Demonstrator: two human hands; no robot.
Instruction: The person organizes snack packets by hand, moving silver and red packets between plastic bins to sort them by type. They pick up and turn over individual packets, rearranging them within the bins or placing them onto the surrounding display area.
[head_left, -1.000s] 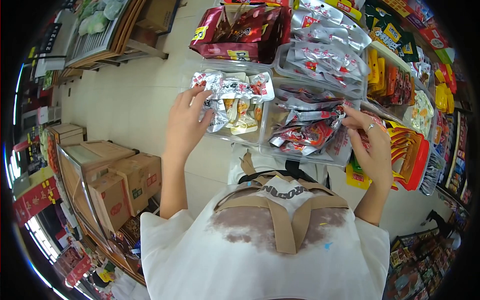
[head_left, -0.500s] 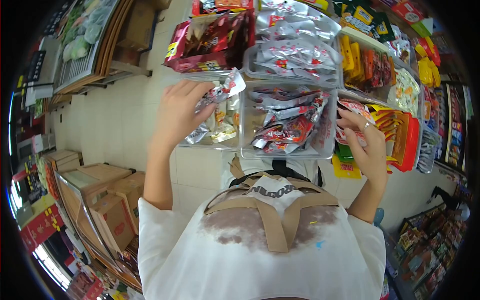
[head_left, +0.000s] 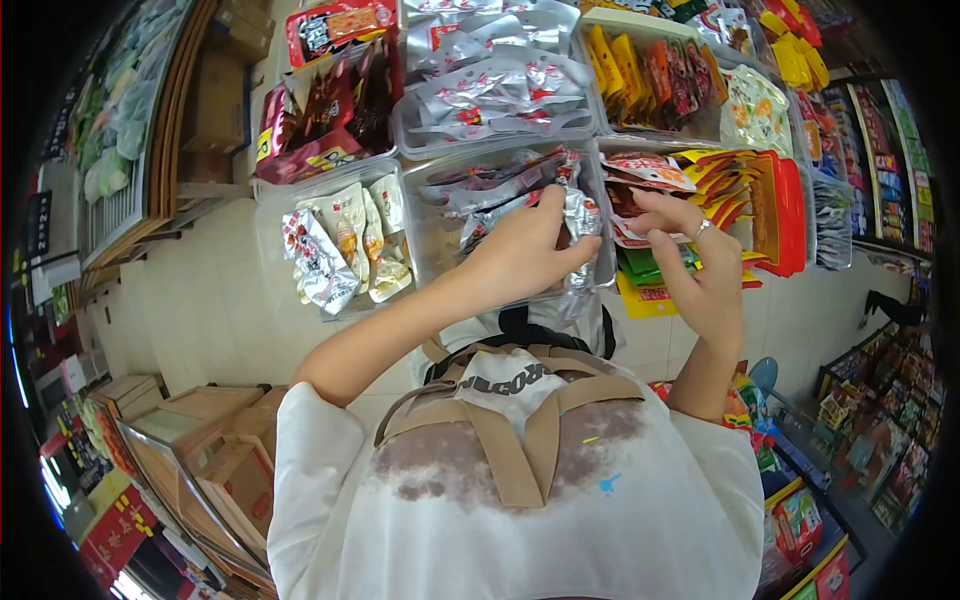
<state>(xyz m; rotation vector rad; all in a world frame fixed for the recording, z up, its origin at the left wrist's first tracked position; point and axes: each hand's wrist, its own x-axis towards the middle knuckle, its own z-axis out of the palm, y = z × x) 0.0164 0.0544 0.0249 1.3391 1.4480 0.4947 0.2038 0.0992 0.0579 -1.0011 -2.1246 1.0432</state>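
My left hand [head_left: 525, 250] reaches over the middle clear plastic bin, which holds several silver and red snack packets [head_left: 465, 195]. Its thumb and fingers close around a silver packet [head_left: 580, 212] at that bin's right side. In the bin to the left, a silver packet with red print [head_left: 318, 262] lies tilted beside pale gold packets [head_left: 375, 240]. My right hand [head_left: 703, 268], with a ring on one finger, hovers by the bin on the right. Its thumb and index finger are apart, close to red and white packets [head_left: 650, 172]; nothing shows between them.
Behind stand bins of dark red packets [head_left: 330, 100], large silver pouches [head_left: 500, 90] and yellow and orange packets [head_left: 650, 75]. Red and yellow packets [head_left: 770, 205] fill the right side. Cardboard boxes [head_left: 235, 470] sit lower left, a vegetable rack [head_left: 130, 130] upper left.
My left hand has let go of a silver-and-red packet in the left bin and moved right onto a packet in the middle bin. My right hand keeps nearly its place; the view has shifted.
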